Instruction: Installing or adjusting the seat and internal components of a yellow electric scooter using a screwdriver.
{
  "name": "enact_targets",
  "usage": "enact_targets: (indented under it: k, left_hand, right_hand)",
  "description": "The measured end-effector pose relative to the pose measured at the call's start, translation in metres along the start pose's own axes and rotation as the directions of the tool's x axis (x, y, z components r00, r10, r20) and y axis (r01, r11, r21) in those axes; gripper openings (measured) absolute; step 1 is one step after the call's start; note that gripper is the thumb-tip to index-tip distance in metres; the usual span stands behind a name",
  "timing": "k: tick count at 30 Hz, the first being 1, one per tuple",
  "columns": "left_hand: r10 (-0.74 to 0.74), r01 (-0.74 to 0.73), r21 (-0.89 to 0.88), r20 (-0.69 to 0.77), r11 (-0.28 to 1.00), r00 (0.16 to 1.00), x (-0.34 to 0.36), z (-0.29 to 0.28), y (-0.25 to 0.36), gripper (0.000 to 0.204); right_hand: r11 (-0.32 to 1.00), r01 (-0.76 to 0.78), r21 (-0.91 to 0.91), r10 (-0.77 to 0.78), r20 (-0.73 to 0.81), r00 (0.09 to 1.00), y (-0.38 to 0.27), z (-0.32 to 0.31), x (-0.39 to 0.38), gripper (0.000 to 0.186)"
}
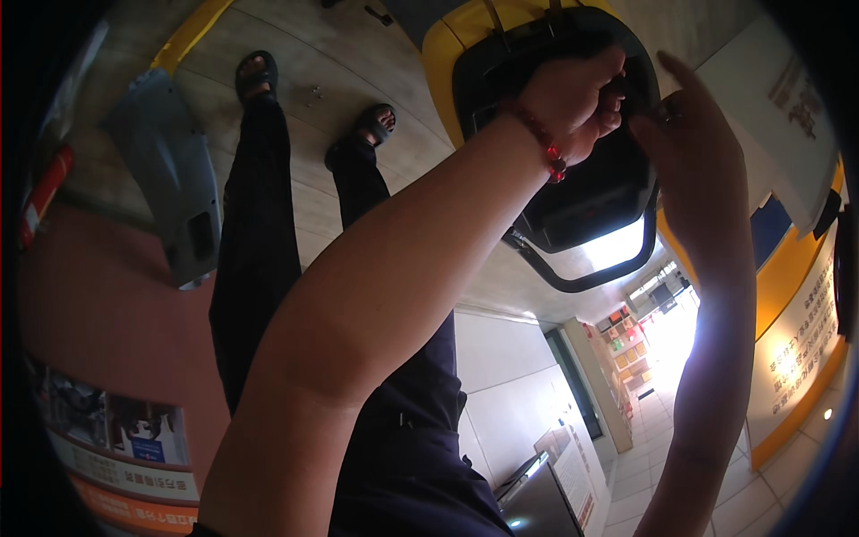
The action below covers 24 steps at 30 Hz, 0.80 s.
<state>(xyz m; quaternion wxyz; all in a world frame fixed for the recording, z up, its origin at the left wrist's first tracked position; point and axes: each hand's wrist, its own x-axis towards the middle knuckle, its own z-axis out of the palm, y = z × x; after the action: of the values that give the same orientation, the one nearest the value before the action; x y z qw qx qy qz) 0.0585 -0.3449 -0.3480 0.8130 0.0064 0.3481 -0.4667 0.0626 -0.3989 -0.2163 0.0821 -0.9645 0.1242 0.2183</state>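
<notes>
My left hand (582, 103), with a red bead bracelet (551, 154) at its wrist, is held over the black part (573, 210) of a yellow-bodied machine (443, 63) that looks like a scooter. Its fingers are curled in, and whatever they hold is hidden. Close to its right, my right hand (693, 143) has its forefinger stretched out and its thumb apart, in shadow at the edge of the same black part. A bent black tube rail (586, 285) runs along the lower end of that part.
A grey-blue moulded panel (170, 161) stands at the left beside a yellow strip (188, 36). Sandalled feet (380, 123) rest on the wood-look floor. At the right are a white box-like thing (761, 80) and a yellow-edged printed board (801, 358). A dark screen (537, 501) sits low.
</notes>
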Motion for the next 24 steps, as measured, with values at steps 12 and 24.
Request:
enact_targets:
  k: [12,24]
  left_hand:
    - [-0.07,0.069,-0.083,-0.008,0.994,0.997,0.006,0.007,0.001,0.017]
    - [-0.085,0.083,-0.054,-0.042,0.995,0.996,0.007,0.006,-0.001,0.016]
  right_hand:
    - [0.969,-0.237,0.063,0.223,0.182,0.958,0.014,0.005,0.005,0.03]
    - [0.873,-0.487,-0.019,0.47,0.296,0.832,-0.007,-0.001,0.008,0.03]
